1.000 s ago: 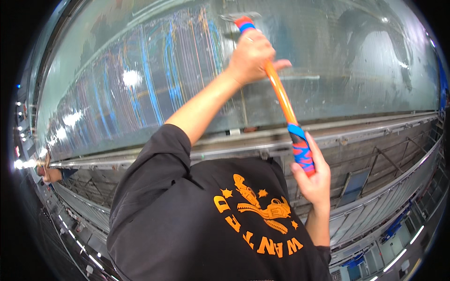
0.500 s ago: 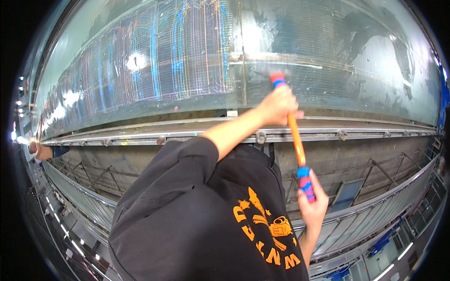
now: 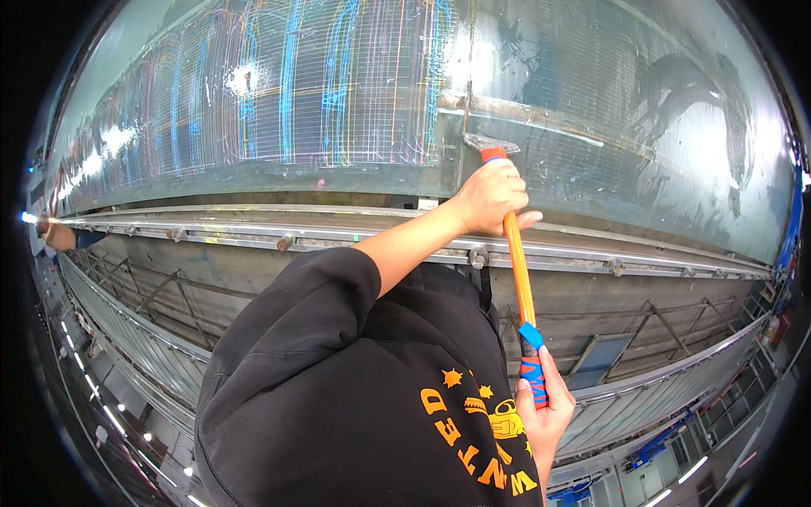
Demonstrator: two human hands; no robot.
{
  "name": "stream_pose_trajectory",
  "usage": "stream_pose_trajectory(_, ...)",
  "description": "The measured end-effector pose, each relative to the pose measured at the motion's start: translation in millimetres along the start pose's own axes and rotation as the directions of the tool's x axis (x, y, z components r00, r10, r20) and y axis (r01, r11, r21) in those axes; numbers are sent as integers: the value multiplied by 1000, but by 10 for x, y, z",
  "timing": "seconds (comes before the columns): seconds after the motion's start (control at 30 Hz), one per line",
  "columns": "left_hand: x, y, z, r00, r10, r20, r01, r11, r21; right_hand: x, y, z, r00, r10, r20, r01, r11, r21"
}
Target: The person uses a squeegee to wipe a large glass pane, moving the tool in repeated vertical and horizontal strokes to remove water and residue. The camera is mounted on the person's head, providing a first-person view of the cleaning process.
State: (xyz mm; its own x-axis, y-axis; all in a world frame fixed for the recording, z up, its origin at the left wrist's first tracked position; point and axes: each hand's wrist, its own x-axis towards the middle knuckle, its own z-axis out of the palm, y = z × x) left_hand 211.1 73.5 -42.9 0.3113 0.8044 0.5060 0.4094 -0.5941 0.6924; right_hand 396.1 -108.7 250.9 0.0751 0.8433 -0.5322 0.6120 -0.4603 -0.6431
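Note:
My left hand [image 3: 492, 195] wraps round the upper part of an orange-handled scraper [image 3: 519, 269], just below its red band and flat metal blade head [image 3: 477, 141]. The blade is at the near part of a large wet glass surface [image 3: 642, 177], right of a patch of coloured lines [image 3: 355, 93]; whether it touches is unclear. Lower down, my right hand [image 3: 545, 406] is closed on the handle's blue and red wrapped end, beside my black printed top.
A metal rail with round fittings [image 3: 283, 242] runs along the glass's near edge. Beyond it lie a grey lower level with metal bars [image 3: 650, 325] and a long metal railing [image 3: 659, 376]. Another person's arm [image 3: 61, 237] shows at the far left edge.
Since a second ago both hands and the scraper have come down toward the glass's near edge and my body. In the last half second my right hand moved further down.

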Motion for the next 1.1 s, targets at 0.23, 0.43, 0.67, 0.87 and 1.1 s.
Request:
stream_pose_trajectory(0.23,344,-488,-77,988,39,-150,-39,999,-2,462,-356,145,1000,1,-16,-2,999,-33)
stream_pose_trajectory(0.43,706,-973,-204,981,53,-186,-47,998,36,934,-588,208,1000,-28,-11,27,998,-49)
stream_pose_trajectory(0.67,1116,-1472,-306,963,69,-259,-55,997,62,1453,-1075,262,995,101,-18,-101,995,13)
stream_pose_trajectory(0.87,1508,-1881,-373,948,82,-308,-58,994,88,1916,-1462,243,986,166,-21,-165,985,51)
stream_pose_trajectory(1.1,2015,-2381,-481,924,127,-361,-84,988,131,2517,-1848,241,994,86,-60,-85,996,28)
